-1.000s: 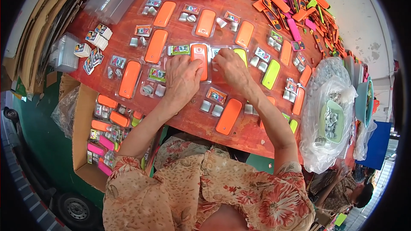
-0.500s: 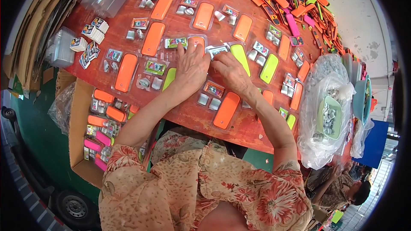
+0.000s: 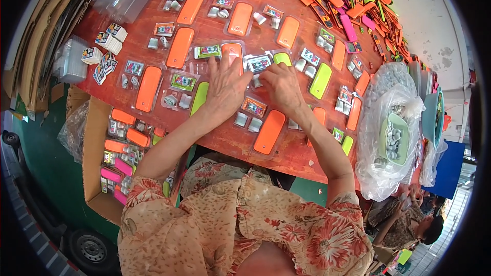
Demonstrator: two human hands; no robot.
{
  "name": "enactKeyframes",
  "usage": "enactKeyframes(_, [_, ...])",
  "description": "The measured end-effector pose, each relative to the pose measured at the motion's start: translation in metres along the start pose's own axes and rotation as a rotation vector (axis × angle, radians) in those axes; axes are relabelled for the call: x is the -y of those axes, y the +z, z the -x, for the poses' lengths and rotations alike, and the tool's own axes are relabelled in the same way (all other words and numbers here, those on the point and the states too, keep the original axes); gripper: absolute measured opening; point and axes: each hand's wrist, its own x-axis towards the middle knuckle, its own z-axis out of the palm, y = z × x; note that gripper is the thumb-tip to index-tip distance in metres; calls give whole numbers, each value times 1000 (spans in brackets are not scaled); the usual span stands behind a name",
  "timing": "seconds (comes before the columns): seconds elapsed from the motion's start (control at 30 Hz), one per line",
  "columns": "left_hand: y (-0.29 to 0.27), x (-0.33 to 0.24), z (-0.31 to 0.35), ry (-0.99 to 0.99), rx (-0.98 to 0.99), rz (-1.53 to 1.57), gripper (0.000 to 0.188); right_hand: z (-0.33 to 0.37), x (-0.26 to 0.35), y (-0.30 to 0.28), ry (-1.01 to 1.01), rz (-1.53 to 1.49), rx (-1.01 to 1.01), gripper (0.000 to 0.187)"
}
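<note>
My left hand (image 3: pixel 226 88) lies with its fingers spread over a clear blister tray that holds an orange toy phone (image 3: pixel 232 50). A green packet (image 3: pixel 207 51) sits in that tray's left part. Beside it, my right hand (image 3: pixel 281 86) has its fingers bent together over another tray, with a lime-green toy phone (image 3: pixel 282 58) and a silvery packet (image 3: pixel 259 63). Whatever the right fingertips grip is hidden under them. Below my hands is a tray with a second orange toy phone (image 3: pixel 269 132), two small whitish pieces (image 3: pixel 248 121) and an orange-edged packet (image 3: pixel 254 106).
Similar filled trays cover the red table (image 3: pixel 225 142). A heap of toy phones (image 3: pixel 353 10) lies far right, and stacks of small cards (image 3: pixel 110 41) far left. A green basin (image 3: pixel 394 140) in plastic stands right. A cardboard box (image 3: pixel 94 158) holds filled trays lower left. Another person (image 3: pixel 409 225) sits lower right.
My right hand has shifted slightly right and curled over the lime-green toy phone, uncovering more of the silvery packet. My left hand stays over the orange toy phone, its fingers slightly more spread.
</note>
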Motion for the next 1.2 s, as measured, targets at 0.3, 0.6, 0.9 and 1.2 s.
enactKeyframes(0.3, [5,-5,1,45,93,5,16,-21,-11,-8,280,-289,85,15])
enactKeyframes(0.6, [4,-1,-10,-27,126,120,15,-112,-75,20,-23,92,-166,27])
enactKeyframes(0.9, [-9,27,-23,-108,12,66,16,-144,-100,23,343,-283,61,18])
enactKeyframes(1.2, [-4,47,-56,-198,-35,74,18,-135,-89,30,414,-272,-87,11])
